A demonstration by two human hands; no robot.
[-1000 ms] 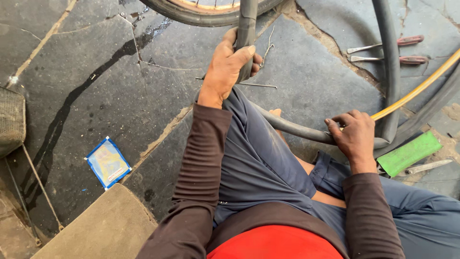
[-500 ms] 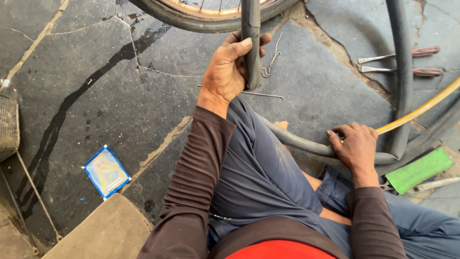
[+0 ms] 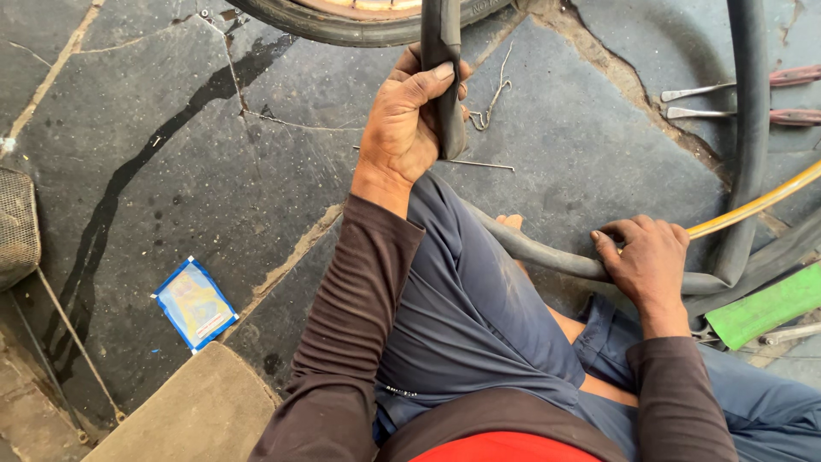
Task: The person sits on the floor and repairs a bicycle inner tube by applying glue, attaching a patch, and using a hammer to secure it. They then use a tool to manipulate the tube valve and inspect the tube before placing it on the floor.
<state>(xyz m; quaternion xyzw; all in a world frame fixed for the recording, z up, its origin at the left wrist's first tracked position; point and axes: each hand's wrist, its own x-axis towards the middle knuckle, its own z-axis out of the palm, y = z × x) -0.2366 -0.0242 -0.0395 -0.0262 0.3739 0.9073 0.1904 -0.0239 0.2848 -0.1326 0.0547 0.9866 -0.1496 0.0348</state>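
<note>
A black rubber inner tube (image 3: 547, 255) loops across the stone floor (image 3: 171, 171) in front of the seated person, and both hands grip it at separate points. The left hand (image 3: 409, 120) is closed round an upright stretch of the tube just below the tyre (image 3: 342, 24) at the top edge, thumb pressed flat on the rubber, so that part stands lifted off the floor. The right hand (image 3: 648, 263) is curled over the tube where it lies low beside the person's knee, its fingers (image 3: 609, 241) wrapped down on it and pinning it; holding at two places looks meant to keep the length between them taut and steady. Right of the tube, a yellow hose (image 3: 753, 204) runs toward the right hand, and a green flat object (image 3: 761, 310) lies just beyond that hand. Two metal tyre levers (image 3: 710, 101) with dark red handles rest further up, near the tube's outer curve. Left of the tube, well apart, a small blue sachet (image 3: 195, 304) lies on the floor, and a wire mesh thing (image 3: 17, 224) sits at the frame's edge.
</note>
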